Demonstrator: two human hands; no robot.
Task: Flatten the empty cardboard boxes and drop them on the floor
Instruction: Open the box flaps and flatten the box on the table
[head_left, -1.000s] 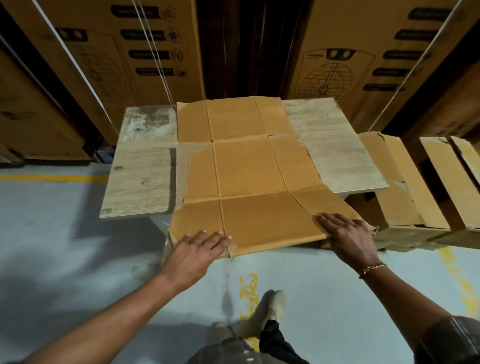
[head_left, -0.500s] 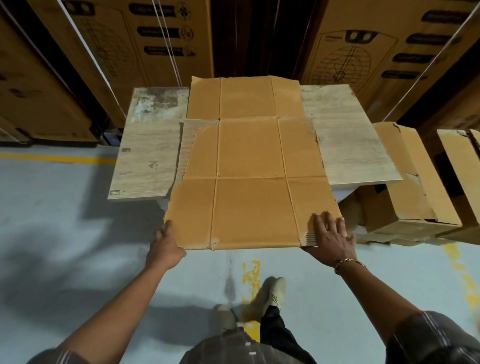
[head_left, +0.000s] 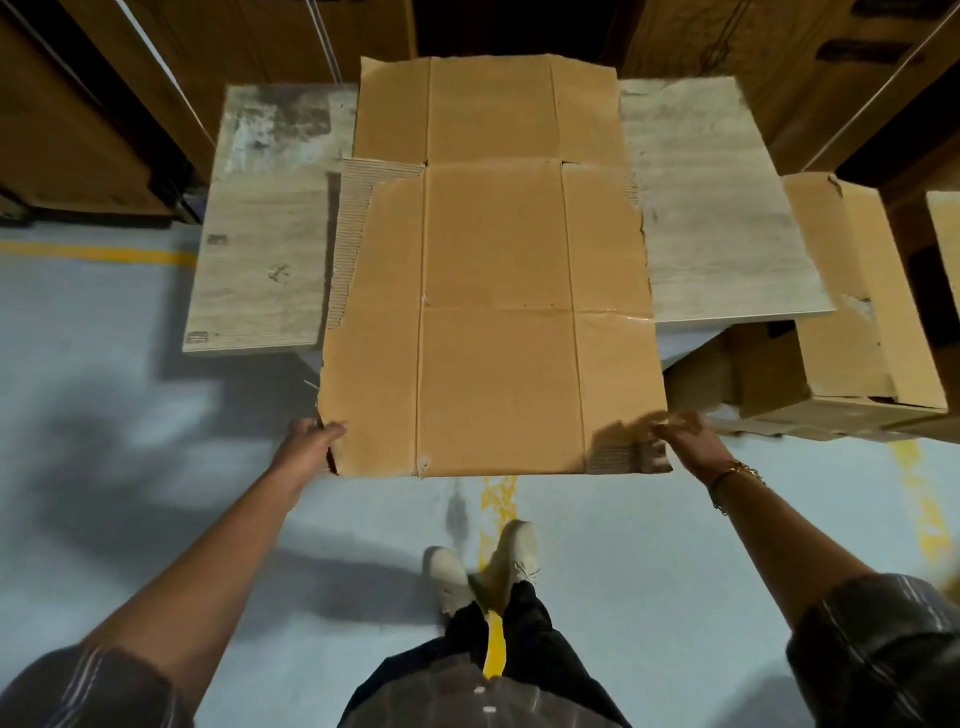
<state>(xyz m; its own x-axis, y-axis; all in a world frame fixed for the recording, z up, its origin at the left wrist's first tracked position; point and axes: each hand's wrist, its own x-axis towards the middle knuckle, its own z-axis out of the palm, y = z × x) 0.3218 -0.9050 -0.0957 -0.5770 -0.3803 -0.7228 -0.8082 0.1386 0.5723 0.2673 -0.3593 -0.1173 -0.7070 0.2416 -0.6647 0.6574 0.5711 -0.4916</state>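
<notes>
A flattened brown cardboard box (head_left: 493, 291) lies spread across a pale wooden table (head_left: 260, 249), its near part hanging out past the table's front edge over the floor. My left hand (head_left: 306, 441) grips the near left corner, thumb on top. My right hand (head_left: 685, 436) holds the near right corner, fingers curled over the torn edge. The sheet lies nearly level between them.
Open cardboard boxes (head_left: 852, 322) stand beside the table on the right. Tall printed cartons (head_left: 130, 93) line the back. The grey floor (head_left: 104, 415) has yellow painted lines. My feet (head_left: 483, 566) stand just below the sheet's near edge.
Both hands went from pressing flat on the sheet to gripping its near corners. The sheet has slid toward me, further off the table's front edge.
</notes>
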